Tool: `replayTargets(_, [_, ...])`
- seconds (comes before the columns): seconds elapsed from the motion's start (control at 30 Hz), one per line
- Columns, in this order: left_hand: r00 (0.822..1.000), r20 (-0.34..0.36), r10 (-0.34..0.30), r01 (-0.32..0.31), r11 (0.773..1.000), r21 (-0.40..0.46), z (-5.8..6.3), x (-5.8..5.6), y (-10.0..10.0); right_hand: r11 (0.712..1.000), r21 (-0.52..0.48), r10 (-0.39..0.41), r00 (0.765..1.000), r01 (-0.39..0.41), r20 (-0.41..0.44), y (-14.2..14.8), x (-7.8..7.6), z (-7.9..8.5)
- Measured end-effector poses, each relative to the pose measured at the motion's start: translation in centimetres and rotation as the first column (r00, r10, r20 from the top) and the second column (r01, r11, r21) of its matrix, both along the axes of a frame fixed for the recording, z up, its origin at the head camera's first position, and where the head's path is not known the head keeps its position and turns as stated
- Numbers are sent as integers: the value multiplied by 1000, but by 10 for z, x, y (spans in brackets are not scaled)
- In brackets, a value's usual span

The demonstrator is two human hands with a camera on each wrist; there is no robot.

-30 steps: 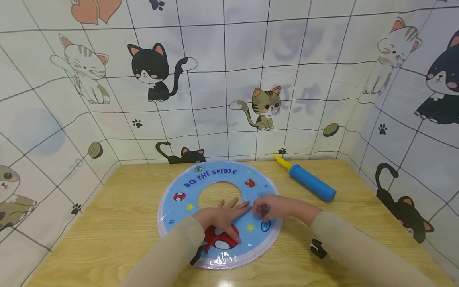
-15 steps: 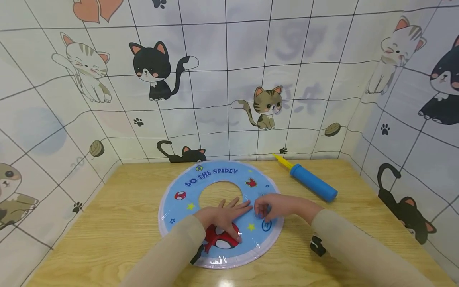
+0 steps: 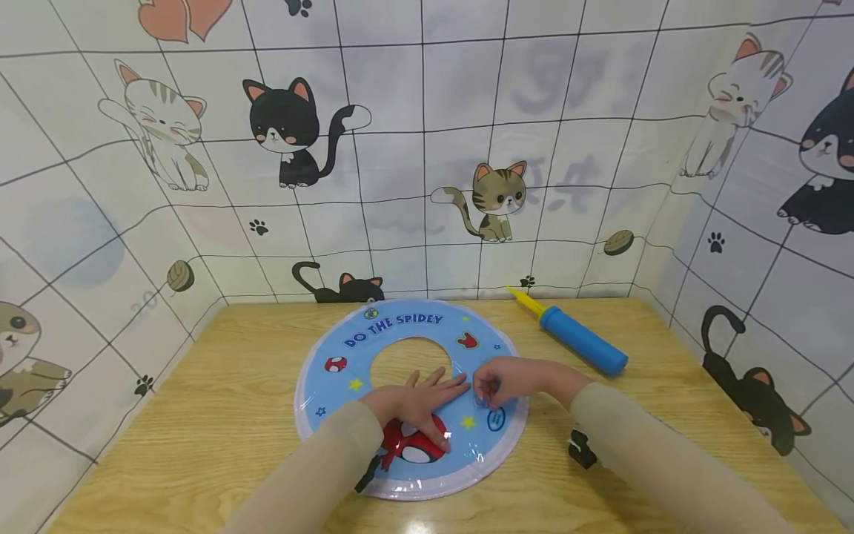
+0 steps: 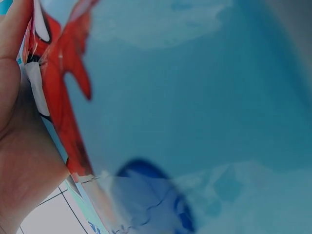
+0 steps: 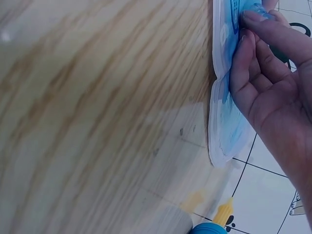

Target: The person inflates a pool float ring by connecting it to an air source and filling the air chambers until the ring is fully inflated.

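- The blue swim ring [image 3: 460, 452], printed "DO THE SPIDEY" along its far side, lies flat in the middle of the bench [image 3: 233, 378]; bare wood shows through its centre hole.
- The left hand [image 3: 419, 406] grasps nothing: it rests palm down on the near part of the ring, fingers spread toward the far right, some reaching over the edge of the hole.
- Beneath the left hand, a large red-and-white print [image 3: 416, 454] is partly covered by the thumb and palm.
- The right hand [image 3: 508, 382] is over the right part of the ring, its fingers curled, pinching a small translucent blue piece [image 5: 257, 9] between thumb and fingertips; the lower part of that piece is hidden by the fingers.
- Close to the right hand, on its near side, the ring carries a yellow star [image 3: 467, 422] and a round dark-blue mark [image 3: 496, 420].
- A blue pump [image 3: 582, 340] lies on the far right of the bench, apart from the ring, its yellow nozzle [image 3: 525, 300] pointing far and left.
- Both forearms are in beige sleeves [image 3: 667, 452].
- Around the far, left and right sides hangs a pale gridded backdrop [image 3: 394, 96] with cartoon cats.
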State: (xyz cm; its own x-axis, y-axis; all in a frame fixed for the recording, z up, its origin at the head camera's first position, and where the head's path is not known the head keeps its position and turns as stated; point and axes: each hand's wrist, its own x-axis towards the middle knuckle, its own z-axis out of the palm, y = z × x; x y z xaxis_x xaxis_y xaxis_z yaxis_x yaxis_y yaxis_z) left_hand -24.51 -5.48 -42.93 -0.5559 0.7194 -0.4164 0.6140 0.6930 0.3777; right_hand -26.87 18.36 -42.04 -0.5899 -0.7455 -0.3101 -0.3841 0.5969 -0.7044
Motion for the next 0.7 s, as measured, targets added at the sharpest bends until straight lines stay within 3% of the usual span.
replayTargets(0.3, [1000,-1,8,-8,1000,-3,-3,-2,0,997,-73,13,998,-9,56,5,-2,-3])
replayTargets(0.7, [1000,-7,-4,4,1000,3,-4,-3,-1,996,-89,-23,997,30,72,6,-3,-4])
